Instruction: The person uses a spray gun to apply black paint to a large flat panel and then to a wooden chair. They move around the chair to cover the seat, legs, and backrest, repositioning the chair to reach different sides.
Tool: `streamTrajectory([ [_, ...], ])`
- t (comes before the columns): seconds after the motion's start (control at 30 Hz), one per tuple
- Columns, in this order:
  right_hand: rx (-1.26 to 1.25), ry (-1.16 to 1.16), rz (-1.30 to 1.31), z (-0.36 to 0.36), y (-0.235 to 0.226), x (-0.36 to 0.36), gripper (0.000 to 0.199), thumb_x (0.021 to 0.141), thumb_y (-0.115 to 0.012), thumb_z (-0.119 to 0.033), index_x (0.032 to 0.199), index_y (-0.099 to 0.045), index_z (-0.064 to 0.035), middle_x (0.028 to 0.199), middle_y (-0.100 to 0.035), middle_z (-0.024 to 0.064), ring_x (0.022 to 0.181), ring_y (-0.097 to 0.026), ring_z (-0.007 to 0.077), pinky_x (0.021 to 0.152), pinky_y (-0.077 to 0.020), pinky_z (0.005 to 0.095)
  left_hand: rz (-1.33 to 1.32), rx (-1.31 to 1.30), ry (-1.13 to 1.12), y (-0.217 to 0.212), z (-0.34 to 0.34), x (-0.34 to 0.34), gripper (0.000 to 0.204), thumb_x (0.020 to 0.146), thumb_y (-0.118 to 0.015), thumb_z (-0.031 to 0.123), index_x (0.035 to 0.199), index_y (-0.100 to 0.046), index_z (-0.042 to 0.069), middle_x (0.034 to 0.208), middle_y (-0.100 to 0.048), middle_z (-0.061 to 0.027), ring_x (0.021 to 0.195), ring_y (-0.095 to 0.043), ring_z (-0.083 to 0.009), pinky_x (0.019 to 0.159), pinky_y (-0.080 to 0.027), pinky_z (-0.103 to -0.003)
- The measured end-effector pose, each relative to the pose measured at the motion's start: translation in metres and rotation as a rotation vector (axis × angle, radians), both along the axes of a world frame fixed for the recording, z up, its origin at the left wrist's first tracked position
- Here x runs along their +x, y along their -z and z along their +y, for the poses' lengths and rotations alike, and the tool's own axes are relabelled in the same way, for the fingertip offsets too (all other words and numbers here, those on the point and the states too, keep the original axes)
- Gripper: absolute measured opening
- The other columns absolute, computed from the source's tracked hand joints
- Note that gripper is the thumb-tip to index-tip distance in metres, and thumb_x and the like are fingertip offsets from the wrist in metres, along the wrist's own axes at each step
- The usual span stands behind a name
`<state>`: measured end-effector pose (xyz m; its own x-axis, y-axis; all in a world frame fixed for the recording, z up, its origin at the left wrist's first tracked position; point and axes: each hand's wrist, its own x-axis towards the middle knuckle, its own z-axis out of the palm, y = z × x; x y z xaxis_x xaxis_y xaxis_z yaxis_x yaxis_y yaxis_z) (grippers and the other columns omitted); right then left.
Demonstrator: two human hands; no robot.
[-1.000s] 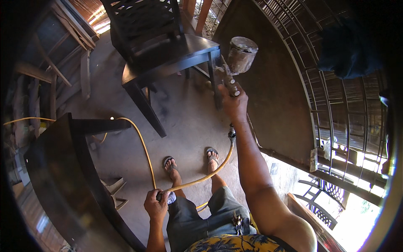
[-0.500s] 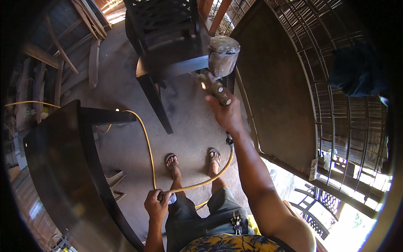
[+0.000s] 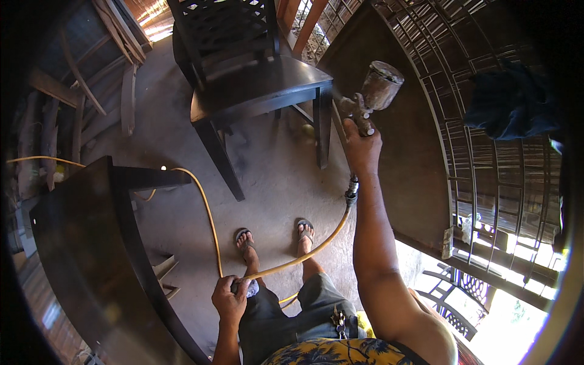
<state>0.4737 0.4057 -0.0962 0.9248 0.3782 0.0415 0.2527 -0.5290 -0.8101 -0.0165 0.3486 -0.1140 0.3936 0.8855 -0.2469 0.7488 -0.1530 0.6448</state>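
Observation:
My right hand [image 3: 362, 148] grips a spray gun [image 3: 368, 97] with a metal cup on top, its nozzle close to the front right corner of a dark wooden chair [image 3: 255, 91]. A yellow hose [image 3: 313, 249] runs from the gun's handle down toward my waist. My left hand [image 3: 230, 299] is closed around that hose and a small white cloth near my hip. My feet in sandals stand on the concrete floor just below the chair.
A second dark chair or panel [image 3: 91, 243] stands close at my left, with the hose looping past it. A dark board [image 3: 401, 170] leans against a metal grille [image 3: 486, 152] at right. A blue cloth [image 3: 511, 103] hangs on the grille. Planks [image 3: 79, 91] lean at upper left.
The view has shifted, so the chair now sits lower and more central. My right hand with the spray gun stays at the chair's front right corner. My left hand keeps its hold on the hose.

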Motion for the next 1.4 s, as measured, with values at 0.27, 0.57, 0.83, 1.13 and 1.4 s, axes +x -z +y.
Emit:
streamTrajectory([
  [0.27, -0.005, -0.128, 0.053, 0.019, -0.008, -0.031, 0.035, 0.093, -0.081, -0.028, 0.114, -0.075, -0.0010, 0.095, -0.077, 0.0175, 0.085, -0.073, 0.0292, 0.080, -0.0560, 0.0401, 0.014, -0.016, -0.041, -0.005, 0.002, -0.010, 0.025, 0.084, -0.088, 0.024, 0.093, -0.074, 0.005, 0.091, -0.073, -0.0112, 0.082, -0.072, -0.0336, 0.075, -0.058, -0.042],
  [0.57, 0.125, -0.455, -0.007, 0.063, -0.015, -0.110, 0.032, 0.092, -0.083, -0.024, 0.106, -0.070, 0.0004, 0.085, -0.071, 0.0251, 0.082, -0.069, 0.0479, 0.070, -0.0547, 0.0459, 0.073, -0.011, -0.099, -0.010, -0.001, -0.033, 0.026, 0.084, -0.087, 0.027, 0.092, -0.074, 0.006, 0.092, -0.073, -0.0116, 0.083, -0.072, -0.0334, 0.076, -0.058, -0.042],
  [0.83, 0.065, -0.669, 0.077, 0.086, -0.013, -0.163, 0.028, 0.094, -0.082, -0.022, 0.105, -0.068, -0.0003, 0.079, -0.068, 0.0171, 0.068, -0.057, 0.0213, 0.068, -0.0521, 0.0392, 0.086, -0.019, -0.179, -0.015, -0.006, -0.055, 0.025, 0.084, -0.087, 0.028, 0.092, -0.074, 0.008, 0.091, -0.073, -0.0107, 0.082, -0.072, -0.0336, 0.076, -0.058, -0.043],
  [1.13, 0.000, -0.557, 0.082, 0.074, -0.006, -0.161, 0.030, 0.094, -0.082, -0.024, 0.106, -0.070, 0.0008, 0.083, -0.070, 0.0180, 0.070, -0.061, 0.0271, 0.072, -0.0539, 0.0400, 0.081, -0.006, -0.158, -0.004, -0.011, -0.065, 0.026, 0.084, -0.087, 0.031, 0.091, -0.074, 0.009, 0.091, -0.073, -0.0100, 0.082, -0.071, -0.0342, 0.077, -0.056, -0.046],
  [1.4, 0.070, -0.309, 0.009, 0.046, 0.017, -0.118, 0.033, 0.091, -0.085, -0.025, 0.104, -0.070, 0.0012, 0.082, -0.070, 0.0252, 0.074, -0.066, 0.0451, 0.069, -0.0544, 0.0443, 0.090, 0.031, -0.085, -0.003, -0.007, -0.058, 0.030, 0.084, -0.087, 0.032, 0.093, -0.073, 0.007, 0.092, -0.072, -0.0106, 0.083, -0.071, -0.0341, 0.075, -0.057, -0.043],
])
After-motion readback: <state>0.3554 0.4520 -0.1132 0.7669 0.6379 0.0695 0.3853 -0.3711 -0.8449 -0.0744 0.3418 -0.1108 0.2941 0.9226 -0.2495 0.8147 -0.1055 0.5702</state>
